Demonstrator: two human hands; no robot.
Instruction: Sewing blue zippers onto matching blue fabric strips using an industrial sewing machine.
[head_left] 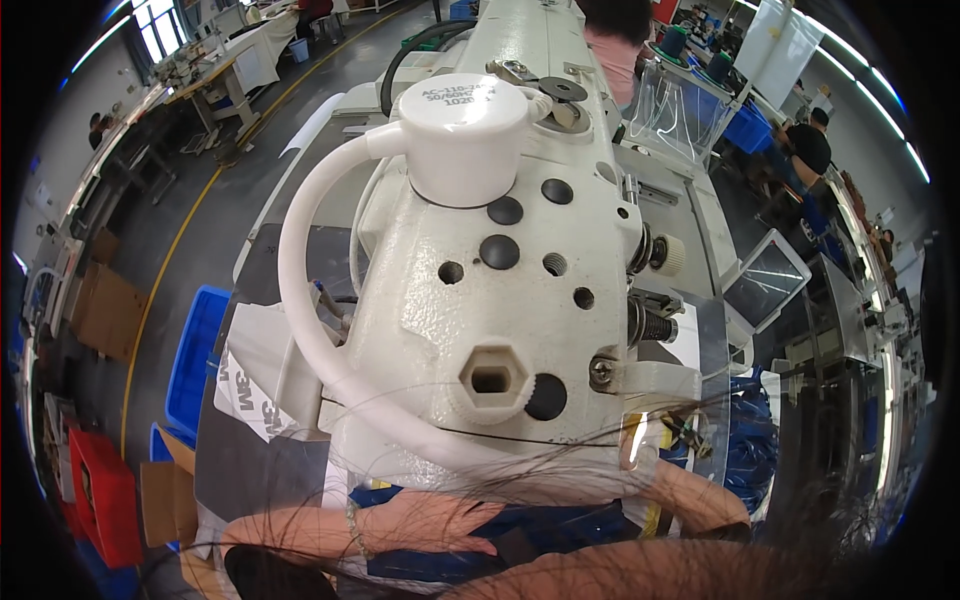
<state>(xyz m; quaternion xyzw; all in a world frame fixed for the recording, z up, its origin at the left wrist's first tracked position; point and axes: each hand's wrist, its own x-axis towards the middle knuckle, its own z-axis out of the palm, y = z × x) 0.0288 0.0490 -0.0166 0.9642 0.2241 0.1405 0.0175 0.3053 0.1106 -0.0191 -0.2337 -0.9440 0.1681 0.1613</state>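
One left hand [435, 522], yours: at 6 o'clock, fingers stretched out and relaxed, lying over blue fabric [580, 525].
Right forearm [700, 500], yours: between 4 and 5 o'clock, passing behind the white machine head [430, 330]; your right hand is hidden, its grip cannot be told.
Fabric position: 6 o'clock, below the machine head's near edge.
Canister [460, 160], white: toward 12 o'clock, atop the machine head; hose [297, 250] curving past 9 o'clock.
Screen [770, 280]: 3 o'clock, tilted.
Blue bin [195, 350]: between 8 and 9 o'clock.
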